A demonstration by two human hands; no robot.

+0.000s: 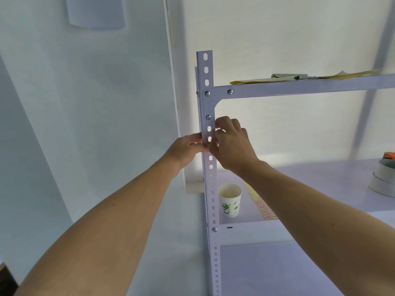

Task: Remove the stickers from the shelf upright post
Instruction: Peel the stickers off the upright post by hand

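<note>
A: Where's the sticker?
B: Hidden between your hands, on the white perforated steel upright post (211,167), which runs vertically. Your left hand (185,150) pinches its left edge; your right hand (232,145) curls against the face, grip unclear.

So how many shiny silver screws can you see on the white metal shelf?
4: two screws at the top shelf corner, one above the right hand, one at the lower shelf edge. More may hide behind it.

Open room left of the post (205,63); cup (230,201) just right.
</note>
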